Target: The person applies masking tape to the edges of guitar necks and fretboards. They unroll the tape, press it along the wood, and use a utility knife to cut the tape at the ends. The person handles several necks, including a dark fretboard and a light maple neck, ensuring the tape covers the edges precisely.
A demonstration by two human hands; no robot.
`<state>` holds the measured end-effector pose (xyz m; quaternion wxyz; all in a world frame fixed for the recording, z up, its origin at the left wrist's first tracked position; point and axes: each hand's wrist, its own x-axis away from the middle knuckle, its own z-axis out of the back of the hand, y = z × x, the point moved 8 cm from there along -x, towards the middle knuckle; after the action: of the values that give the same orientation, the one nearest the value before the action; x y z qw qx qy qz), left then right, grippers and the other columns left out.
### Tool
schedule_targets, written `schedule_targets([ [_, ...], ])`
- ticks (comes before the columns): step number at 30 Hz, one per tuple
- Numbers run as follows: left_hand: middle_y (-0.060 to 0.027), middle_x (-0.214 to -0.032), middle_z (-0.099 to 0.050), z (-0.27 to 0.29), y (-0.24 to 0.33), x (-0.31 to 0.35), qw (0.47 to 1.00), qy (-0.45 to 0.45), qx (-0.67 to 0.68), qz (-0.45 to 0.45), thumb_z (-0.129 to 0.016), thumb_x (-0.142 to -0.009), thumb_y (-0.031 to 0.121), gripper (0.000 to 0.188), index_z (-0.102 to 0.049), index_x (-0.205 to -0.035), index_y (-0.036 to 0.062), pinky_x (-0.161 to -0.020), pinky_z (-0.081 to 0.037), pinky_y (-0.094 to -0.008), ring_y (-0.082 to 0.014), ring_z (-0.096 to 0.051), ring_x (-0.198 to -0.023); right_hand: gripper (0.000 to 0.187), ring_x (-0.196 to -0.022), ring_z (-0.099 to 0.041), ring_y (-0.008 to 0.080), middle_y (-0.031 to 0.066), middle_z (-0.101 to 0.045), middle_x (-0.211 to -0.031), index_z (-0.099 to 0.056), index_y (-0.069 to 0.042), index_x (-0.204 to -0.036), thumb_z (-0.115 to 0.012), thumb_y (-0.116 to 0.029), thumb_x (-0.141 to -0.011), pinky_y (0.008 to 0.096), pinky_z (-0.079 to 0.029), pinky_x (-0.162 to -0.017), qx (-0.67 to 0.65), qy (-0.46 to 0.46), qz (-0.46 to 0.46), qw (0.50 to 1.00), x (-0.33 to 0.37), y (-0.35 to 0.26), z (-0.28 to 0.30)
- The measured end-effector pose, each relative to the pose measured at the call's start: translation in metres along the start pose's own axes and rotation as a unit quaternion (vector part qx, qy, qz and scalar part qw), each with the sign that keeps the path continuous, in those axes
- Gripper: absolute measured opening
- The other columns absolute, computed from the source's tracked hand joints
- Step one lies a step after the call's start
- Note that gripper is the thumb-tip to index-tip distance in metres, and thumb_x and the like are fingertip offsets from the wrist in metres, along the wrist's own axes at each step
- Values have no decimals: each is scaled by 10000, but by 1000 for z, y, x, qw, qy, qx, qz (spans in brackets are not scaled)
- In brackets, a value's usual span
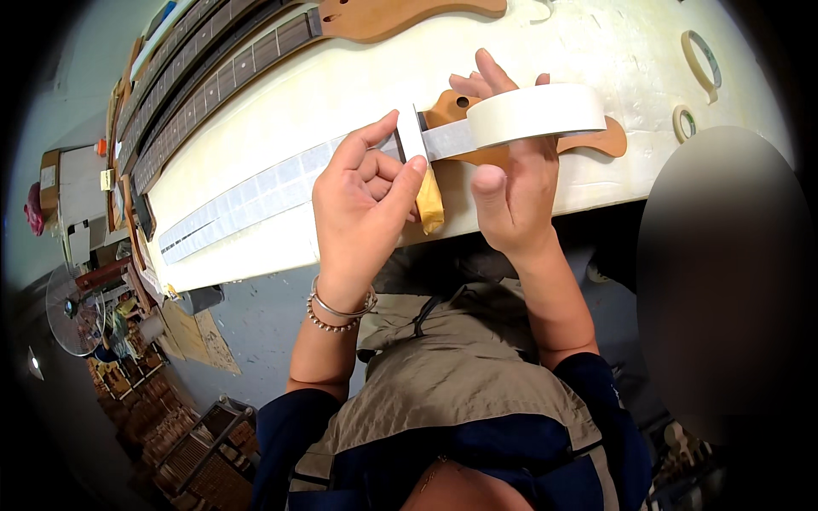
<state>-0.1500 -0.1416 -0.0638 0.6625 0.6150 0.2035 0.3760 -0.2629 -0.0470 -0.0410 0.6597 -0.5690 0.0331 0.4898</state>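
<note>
A guitar neck lies across the bench, its fretboard covered in pale masking tape (264, 192) and its brown headstock (609, 139) at the right. My left hand (362, 183) pinches a flat white blade-like tool (411, 134) between thumb and forefinger, upright across the neck near the headstock end. Its lower end is wrapped in yellow (431, 204); its exact kind is unclear. My right hand (524, 192) carries a wide roll of masking tape (532, 115), with fingers passing behind and through it. A strip of tape (450, 139) runs from the roll to the tool.
Several more guitar necks (230, 72) lie along the back left of the white bench (358, 81). Two smaller tape rings, a larger one (701, 64) and a smaller one (683, 123), sit at the right. A fan (75, 311) stands at the left, beyond the bench.
</note>
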Motion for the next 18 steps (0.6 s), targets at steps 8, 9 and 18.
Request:
schedule_targets([
  [8, -7, -654, -551, -1, -4, 3, 999, 19, 44, 23, -616, -827, 8, 399, -486, -1192, -87, -480, -385, -170, -16, -489, -548, 123, -889, -613, 200, 73, -636, -936, -636, -56, -830, -569, -158, -813, 524, -129, -1103, -129, -23, 194, 972, 48, -85, -2],
  [9, -21, -674, -576, 0, -5, 2, 999, -3, 37, 24, -621, -826, 15, 424, -471, -1210, -83, -488, -402, -171, -27, -513, -558, 145, -895, -614, 199, 66, -645, -907, -644, -57, -799, -557, -170, -827, 519, -138, -1108, -137, -22, 189, 972, 49, -87, -1],
  [18, -105, -941, -646, 104, 68, -32, 793, 201, -501, -281, -691, -783, 107, 418, -557, -1166, 6, -718, -451, -217, -103, -581, -822, 289, -1064, -531, 218, 116, -586, -1035, -457, 21, -1102, -562, 17, -833, 389, -281, -1058, -346, 214, -133, 904, 32, -6, 33],
])
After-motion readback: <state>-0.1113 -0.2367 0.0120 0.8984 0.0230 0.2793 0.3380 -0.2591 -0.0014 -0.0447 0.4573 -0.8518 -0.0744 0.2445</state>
